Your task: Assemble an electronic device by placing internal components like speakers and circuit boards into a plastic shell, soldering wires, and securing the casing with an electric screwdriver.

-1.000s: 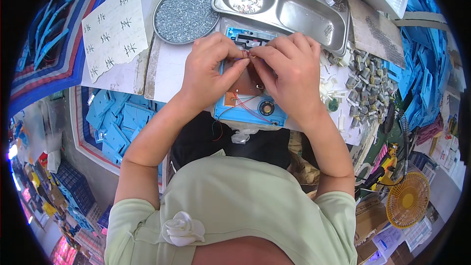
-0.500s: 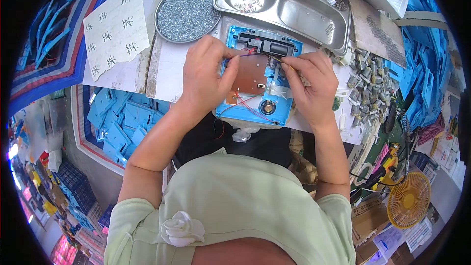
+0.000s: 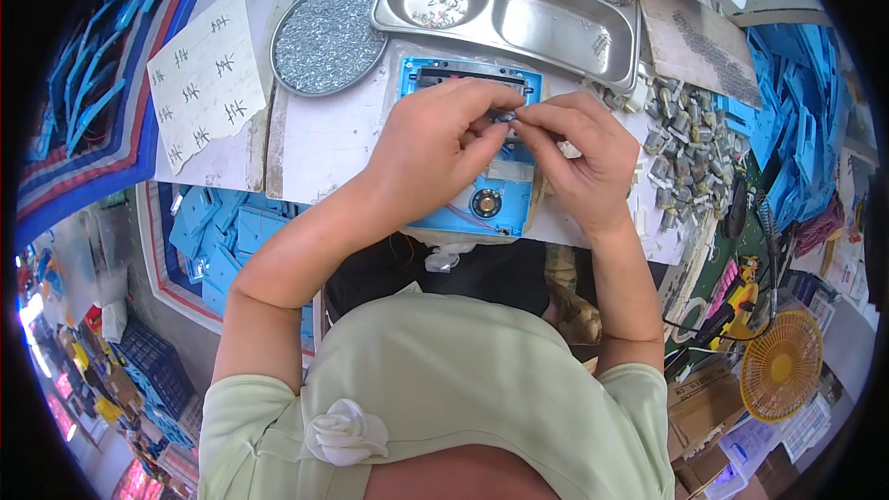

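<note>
Both hands [image 3: 435, 146] pinch something small [image 3: 503, 117] above a blue casing [image 3: 516, 211]

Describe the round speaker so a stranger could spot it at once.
On the white tabletop, beneath the left hand and right hand, lies a blue casing. The speaker sits in its end nearest the person's body. It is a dark-rimmed disc, unlike the thin red wire beside it.
</note>
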The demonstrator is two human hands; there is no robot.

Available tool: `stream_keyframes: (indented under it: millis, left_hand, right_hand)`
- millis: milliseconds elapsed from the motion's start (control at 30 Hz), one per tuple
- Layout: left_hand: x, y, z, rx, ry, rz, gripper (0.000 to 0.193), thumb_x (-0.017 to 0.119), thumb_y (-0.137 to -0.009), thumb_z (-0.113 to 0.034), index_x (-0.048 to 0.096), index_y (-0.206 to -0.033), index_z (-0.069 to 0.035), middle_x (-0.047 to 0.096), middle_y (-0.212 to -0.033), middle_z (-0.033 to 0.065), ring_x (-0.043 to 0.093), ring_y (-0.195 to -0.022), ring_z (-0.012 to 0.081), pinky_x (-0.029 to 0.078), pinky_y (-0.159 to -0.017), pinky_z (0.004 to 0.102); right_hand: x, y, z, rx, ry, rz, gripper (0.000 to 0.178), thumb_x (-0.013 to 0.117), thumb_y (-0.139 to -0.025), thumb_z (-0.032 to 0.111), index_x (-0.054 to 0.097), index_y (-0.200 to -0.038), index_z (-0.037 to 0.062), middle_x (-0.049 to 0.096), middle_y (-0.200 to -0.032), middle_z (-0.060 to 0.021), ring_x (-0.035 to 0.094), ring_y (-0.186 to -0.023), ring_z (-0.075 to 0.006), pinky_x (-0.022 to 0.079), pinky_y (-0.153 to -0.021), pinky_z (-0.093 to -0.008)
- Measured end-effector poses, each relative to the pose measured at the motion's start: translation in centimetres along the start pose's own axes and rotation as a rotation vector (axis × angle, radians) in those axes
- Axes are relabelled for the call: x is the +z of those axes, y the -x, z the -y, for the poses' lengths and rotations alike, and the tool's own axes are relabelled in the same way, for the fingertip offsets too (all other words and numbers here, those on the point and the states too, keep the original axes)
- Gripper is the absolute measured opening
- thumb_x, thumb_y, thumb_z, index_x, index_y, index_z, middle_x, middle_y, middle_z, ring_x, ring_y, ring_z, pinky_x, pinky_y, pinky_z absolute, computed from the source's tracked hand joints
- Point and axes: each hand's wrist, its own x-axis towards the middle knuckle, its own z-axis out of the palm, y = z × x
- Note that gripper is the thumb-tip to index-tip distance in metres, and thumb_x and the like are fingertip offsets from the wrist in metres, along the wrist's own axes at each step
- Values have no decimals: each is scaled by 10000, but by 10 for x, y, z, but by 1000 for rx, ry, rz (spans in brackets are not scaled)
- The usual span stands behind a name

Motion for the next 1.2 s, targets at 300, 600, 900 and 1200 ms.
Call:
stream_keyframes:
  millis: [300, 600, 900, 1200]
  left_hand:
    - [-3, -7, 7, 11, -38, 117, 125, 717, -892, 7, 755, -1011, -3, 752, -897, 75, 705, -716, 113, 569, -628, 260]
    - [2, -13, 18, 278, -127, 129, 158, 746, -866, 8, 766, -1023, -7, 769, -964, 101, 725, -753, 150, 578, -651, 264]
    - [-16, -12, 25, 254, -22, 249, 171, 752, -839, 28, 759, -1005, -14, 752, -983, 96, 731, -829, 201, 588, -697, 290]
    - [6, -7, 13, 448, -440, -17, 134, 792, -789, -76, 733, -905, -110, 686, -883, 17, 667, -794, 219, 512, -704, 341]
  right_hand:
    - [-16, 12, -6, 133, -100, 12, 214, 782, -787, -63, 737, -979, 19, 706, -878, -93, 673, -720, -179, 552, -631, -276]
    - [-123, 123, 22, 474, 117, -434, 153, 687, -883, -95, 700, -1029, -52, 678, -987, -110, 652, -809, -160, 546, -711, -264]
    - [-260, 225, 23, 701, -200, -1264, 269, 654, -1003, 105, 589, -1227, -30, 643, -1057, -106, 615, -853, -187, 536, -749, -302]
    - [-313, 210, -36, 633, 112, -1232, 211, 649, -1025, 189, 617, -1041, -19, 695, -926, -114, 602, -751, -151, 509, -694, -304]
